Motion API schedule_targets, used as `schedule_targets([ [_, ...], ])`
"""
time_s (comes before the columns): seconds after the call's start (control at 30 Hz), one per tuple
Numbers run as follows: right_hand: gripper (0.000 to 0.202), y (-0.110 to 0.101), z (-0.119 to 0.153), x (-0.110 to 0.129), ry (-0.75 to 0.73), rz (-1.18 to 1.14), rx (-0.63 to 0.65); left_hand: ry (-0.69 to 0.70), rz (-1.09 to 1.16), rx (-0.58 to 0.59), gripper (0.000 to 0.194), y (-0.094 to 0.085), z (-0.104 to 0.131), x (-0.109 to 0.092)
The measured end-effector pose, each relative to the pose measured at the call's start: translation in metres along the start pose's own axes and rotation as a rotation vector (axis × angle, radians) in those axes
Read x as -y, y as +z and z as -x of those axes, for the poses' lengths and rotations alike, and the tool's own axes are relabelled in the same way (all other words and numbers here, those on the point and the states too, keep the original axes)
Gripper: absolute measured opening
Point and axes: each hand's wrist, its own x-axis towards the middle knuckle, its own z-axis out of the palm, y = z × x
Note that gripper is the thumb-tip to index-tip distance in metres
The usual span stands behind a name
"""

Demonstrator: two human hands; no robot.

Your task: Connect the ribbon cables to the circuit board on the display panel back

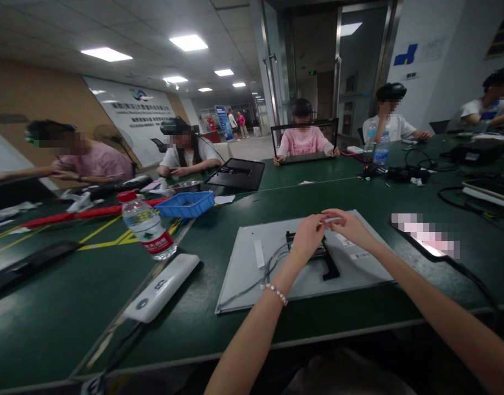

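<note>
Both hands meet above a flat grey panel (244, 274) lying on the table. On the panel is a black bracket (331, 267) with what looks like a circuit board partly under my hands. My left hand (307, 237), with a bead bracelet at the wrist, is closed with its fingertips pinched. My right hand (351, 227) is pinched too, its fingertips close to the left ones. A small whitish sliver shows between the fingertips, too small to name. Thin grey cables (272, 263) run from the bracket under my left wrist. A white strip (259, 254) lies on the panel.
Left of the panel are a white power bank (163, 288) with a cable, a water bottle (147, 227) and a blue tray (186, 206). A phone (423, 236) with a cable lies to the right. Several people sit around the green table (219, 351), one holding a black frame (305, 159).
</note>
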Motion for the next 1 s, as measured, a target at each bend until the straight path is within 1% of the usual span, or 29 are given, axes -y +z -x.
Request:
schedule_targets([
  [0.13, 0.026, 0.003, 0.000, -0.002, 0.022, -0.012, -0.019, 0.000, -0.031, 0.038, 0.022, 0.000, 0.002, -0.001],
  [0.3, 0.025, 0.006, 0.000, -0.009, 0.038, 0.036, -0.031, -0.022, -0.084, 0.080, 0.019, -0.003, 0.002, 0.000],
  [0.47, 0.021, 0.007, 0.000, -0.014, 0.023, 0.069, -0.076, -0.002, -0.158, 0.088, 0.024, -0.007, 0.002, 0.000],
  [0.53, 0.020, 0.006, 0.000, -0.014, -0.001, 0.155, -0.101, 0.000, -0.220, 0.128, 0.031, -0.014, 0.006, 0.004],
  [0.6, 0.019, 0.004, 0.000, -0.012, -0.038, 0.260, -0.106, -0.005, -0.282, 0.197, 0.035, -0.023, 0.012, 0.012],
  [0.67, 0.019, 0.003, 0.001, -0.010, -0.077, 0.340, -0.100, -0.036, -0.334, 0.242, 0.033, -0.030, 0.020, 0.022],
  [0.73, 0.021, 0.003, 0.002, -0.008, -0.096, 0.397, -0.098, -0.079, -0.361, 0.241, 0.031, -0.034, 0.029, 0.030],
  [0.87, 0.025, 0.004, 0.002, -0.009, -0.088, 0.481, -0.076, -0.133, -0.334, 0.259, 0.027, -0.032, 0.038, 0.039],
  [1.0, 0.026, 0.005, 0.000, -0.014, -0.102, 0.514, -0.032, -0.130, -0.307, 0.270, 0.024, -0.028, 0.038, 0.040],
])
